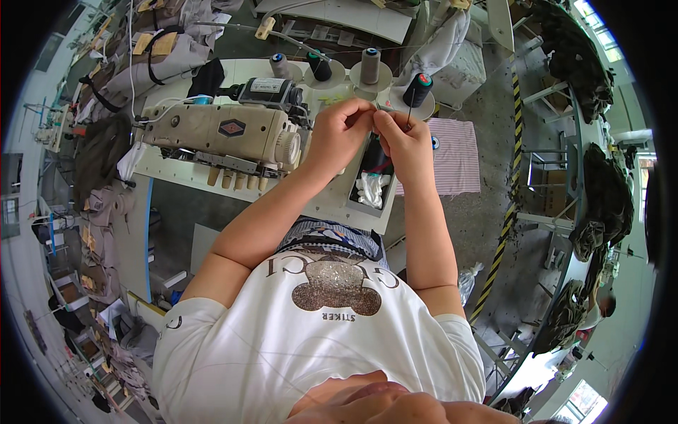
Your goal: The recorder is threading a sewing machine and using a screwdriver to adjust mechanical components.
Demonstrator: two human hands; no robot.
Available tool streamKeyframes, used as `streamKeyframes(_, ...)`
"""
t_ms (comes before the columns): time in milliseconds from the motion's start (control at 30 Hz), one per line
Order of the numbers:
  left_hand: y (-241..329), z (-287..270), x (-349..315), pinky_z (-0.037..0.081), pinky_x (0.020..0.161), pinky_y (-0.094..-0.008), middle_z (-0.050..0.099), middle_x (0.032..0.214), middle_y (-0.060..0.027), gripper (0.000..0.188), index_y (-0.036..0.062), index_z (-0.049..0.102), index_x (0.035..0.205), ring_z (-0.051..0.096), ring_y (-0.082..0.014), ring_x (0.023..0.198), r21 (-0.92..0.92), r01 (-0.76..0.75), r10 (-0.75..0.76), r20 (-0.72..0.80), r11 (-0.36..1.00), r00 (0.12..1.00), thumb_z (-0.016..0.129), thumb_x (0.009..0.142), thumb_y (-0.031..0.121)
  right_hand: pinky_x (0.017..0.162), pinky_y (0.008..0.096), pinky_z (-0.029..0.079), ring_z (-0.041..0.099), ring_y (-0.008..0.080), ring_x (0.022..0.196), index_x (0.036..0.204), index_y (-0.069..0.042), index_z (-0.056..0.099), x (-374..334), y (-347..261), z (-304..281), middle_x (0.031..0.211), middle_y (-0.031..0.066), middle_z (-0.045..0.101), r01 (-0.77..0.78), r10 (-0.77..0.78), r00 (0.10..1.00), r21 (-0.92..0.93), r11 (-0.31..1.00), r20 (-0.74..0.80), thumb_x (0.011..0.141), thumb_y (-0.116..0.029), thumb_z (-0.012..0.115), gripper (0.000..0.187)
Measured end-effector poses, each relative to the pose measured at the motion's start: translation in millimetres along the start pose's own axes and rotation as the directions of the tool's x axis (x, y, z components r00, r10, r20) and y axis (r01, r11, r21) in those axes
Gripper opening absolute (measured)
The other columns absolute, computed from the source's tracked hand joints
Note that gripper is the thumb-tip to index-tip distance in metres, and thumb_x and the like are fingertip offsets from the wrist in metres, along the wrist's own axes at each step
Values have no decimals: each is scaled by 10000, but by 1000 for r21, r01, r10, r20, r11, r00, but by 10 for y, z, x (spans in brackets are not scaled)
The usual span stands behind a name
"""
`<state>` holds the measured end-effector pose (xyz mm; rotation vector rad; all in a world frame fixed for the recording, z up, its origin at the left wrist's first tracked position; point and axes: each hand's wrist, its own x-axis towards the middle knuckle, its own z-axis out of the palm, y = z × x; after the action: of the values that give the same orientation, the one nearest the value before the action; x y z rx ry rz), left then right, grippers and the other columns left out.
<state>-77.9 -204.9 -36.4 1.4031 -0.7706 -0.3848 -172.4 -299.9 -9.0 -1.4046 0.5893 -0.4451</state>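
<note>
Both my hands are raised over the right part of the sewing table, fingertips pinched together and almost touching. My left hand point(342, 134) is closed, and what its fingertips hold is too small to make out. Likewise my right hand point(405, 145) is closed in a pinch, with its contents hidden. Just behind it stands a dark thread cone point(420, 86) on a round holder. A grey thread cone point(370, 66), a black-green cone point(319, 68) and another grey cone point(280, 66) line the far edge. Left of my hands sits a beige sewing machine point(219, 133).
Below my hands, a tray in the table holds crumpled white material point(372, 189). Striped pink fabric point(458, 157) lies to the right. Garment piles point(169, 53) fill the far left. Yellow-black floor tape point(510, 198) runs along the right, beside racks with dark clothes point(607, 198).
</note>
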Motion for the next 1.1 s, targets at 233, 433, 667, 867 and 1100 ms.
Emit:
streamKeyframes(233, -7, -13, -65, 467, 638, -223, 632, 780, -36, 73, -11, 624, 919, 580, -76, 696, 23, 76, -76, 22, 997, 997, 590, 887, 46, 435, 203, 241, 362, 20, 473, 738, -1, 611, -64, 52, -26, 547, -52, 462, 35, -39, 999, -127, 991, -29, 883, -221, 623, 264)
streamKeyframes(433, -380, -87, -655, 474, 623, -346, 639, 758, -119, 117, 24, 642, 851, 625, -277, 689, 311, 95, -181, 263, 946, 948, 643, 812, 134, 461, 212, 313, 402, 39, 496, 758, 12, 596, -584, 819, -112, 550, -35, 469, 70, -124, 982, -341, 938, -139, 875, -245, 633, 285)
streamKeyframes(667, -1126, -1293, -1857, 479, 674, -348, 627, 782, -105, 85, 38, 671, 744, 611, -256, 757, 573, 313, -509, 218, 757, 833, 699, 736, 118, 559, 362, 456, 556, 239, 542, 834, -16, 607, -585, 2403, -308, 594, 106, 562, -325, 102, 931, -669, 668, -351, 820, -292, 674, 285)
streamKeyframes(867, -1256, -2801, -2716, 488, 692, -385, 611, 770, -125, 101, 78, 683, 658, 596, -285, 773, 737, 527, -465, -322, 424, 825, 747, 645, 155, 722, 408, 492, 609, 332, 814, 968, -56, 640, -414, 2945, -372, 889, 151, 623, -306, 47, 946, -840, 448, -320, 792, -239, 640, 254)
streamKeyframes(1100, -1272, -4376, -2977, 464, 844, -418, 596, 1009, -144, 235, 100, 698, 854, 571, -324, 959, 659, 737, -224, -704, 148, 674, 765, 646, 186, 764, 377, 486, 580, 314, 889, 1070, -35, 630, -640, 2734, 74, 1039, 150, 553, -217, -222, 888, -792, 571, -403, 823, -90, 595, 255)
